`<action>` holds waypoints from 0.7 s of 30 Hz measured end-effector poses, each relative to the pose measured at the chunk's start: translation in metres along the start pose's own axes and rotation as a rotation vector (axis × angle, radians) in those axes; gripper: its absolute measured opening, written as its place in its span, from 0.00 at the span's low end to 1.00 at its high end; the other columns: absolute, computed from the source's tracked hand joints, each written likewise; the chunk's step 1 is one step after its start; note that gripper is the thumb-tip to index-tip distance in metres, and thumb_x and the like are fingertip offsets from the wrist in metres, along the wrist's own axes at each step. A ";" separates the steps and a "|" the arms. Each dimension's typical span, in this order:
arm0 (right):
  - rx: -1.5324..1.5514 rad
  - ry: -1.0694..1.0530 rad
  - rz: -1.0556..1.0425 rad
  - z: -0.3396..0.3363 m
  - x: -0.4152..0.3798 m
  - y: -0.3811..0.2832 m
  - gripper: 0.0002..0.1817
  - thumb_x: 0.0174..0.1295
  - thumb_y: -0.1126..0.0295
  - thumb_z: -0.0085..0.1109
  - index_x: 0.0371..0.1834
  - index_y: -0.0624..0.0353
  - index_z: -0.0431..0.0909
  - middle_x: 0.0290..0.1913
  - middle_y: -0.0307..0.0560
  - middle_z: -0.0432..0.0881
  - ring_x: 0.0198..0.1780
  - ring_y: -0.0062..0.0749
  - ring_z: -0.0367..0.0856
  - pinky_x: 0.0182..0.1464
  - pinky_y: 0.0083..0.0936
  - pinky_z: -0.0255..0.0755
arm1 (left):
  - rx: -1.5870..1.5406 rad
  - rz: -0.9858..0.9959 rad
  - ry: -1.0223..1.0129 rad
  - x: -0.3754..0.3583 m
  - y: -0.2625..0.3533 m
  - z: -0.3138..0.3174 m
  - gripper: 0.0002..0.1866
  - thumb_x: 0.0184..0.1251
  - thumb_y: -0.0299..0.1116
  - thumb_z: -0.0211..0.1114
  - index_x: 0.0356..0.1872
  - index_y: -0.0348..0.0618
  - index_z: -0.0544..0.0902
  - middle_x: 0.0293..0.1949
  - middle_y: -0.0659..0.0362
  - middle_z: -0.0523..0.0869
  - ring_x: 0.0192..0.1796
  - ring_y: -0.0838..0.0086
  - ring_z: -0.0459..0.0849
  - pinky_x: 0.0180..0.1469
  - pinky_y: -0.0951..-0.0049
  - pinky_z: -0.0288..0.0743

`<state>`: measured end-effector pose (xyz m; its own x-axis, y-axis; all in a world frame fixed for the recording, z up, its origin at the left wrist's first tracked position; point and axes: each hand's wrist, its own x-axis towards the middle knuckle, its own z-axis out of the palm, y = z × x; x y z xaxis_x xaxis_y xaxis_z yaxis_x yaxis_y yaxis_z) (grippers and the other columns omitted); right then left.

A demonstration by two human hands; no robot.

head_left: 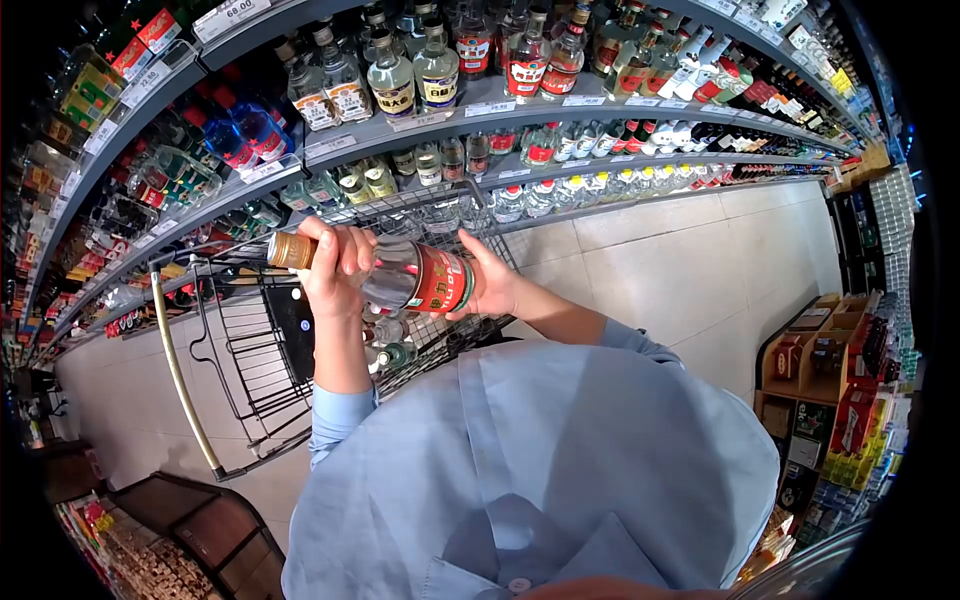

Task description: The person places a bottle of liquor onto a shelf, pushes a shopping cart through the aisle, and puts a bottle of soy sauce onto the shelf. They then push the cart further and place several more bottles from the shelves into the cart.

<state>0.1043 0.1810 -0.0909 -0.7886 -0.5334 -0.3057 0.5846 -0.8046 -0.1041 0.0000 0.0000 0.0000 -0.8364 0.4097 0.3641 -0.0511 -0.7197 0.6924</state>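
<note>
Shop aisle, red-labelled clear bottle (438, 279), gold cap (290, 250), both hands (338, 262) curled around it.

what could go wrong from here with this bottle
The bottle is held nearly sideways, left hand around its neck and right hand at its base; if either slips, it might drop. It could then knock against the bottles lying in the cart, or perhaps miss the cart and break on the tiled floor.
</note>
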 end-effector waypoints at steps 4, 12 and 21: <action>-0.159 -0.039 -0.003 -0.006 0.013 0.010 0.38 0.62 0.33 0.32 0.61 0.54 0.65 0.50 0.61 0.77 0.41 0.53 0.82 0.36 0.39 0.81 | 0.157 -0.012 -0.013 0.000 0.002 0.007 0.12 0.63 0.30 0.58 0.24 0.44 0.65 0.12 0.63 0.67 0.17 0.74 0.70 0.32 0.68 0.70; -0.068 0.068 -0.162 -0.021 -0.011 -0.031 0.32 0.61 0.36 0.40 0.54 0.49 0.71 0.48 0.46 0.79 0.44 0.42 0.80 0.37 0.41 0.79 | 0.444 -0.097 -0.346 0.020 -0.049 0.062 0.09 0.55 0.25 0.66 0.21 0.40 0.73 0.20 0.62 0.77 0.23 0.80 0.75 0.28 0.78 0.70; 0.050 0.019 -0.431 -0.057 -0.070 -0.151 0.29 0.60 0.37 0.39 0.52 0.47 0.72 0.42 0.40 0.80 0.37 0.36 0.80 0.28 0.28 0.75 | 0.936 -0.104 -0.438 0.118 -0.158 0.181 0.12 0.54 0.33 0.69 0.24 0.40 0.74 0.21 0.60 0.79 0.23 0.79 0.76 0.29 0.75 0.72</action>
<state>0.0820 0.3552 -0.1076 -0.9547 -0.1419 -0.2615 0.1927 -0.9646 -0.1802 0.0085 0.2634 0.0460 -0.5711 0.7474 0.3394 0.4886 -0.0228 0.8722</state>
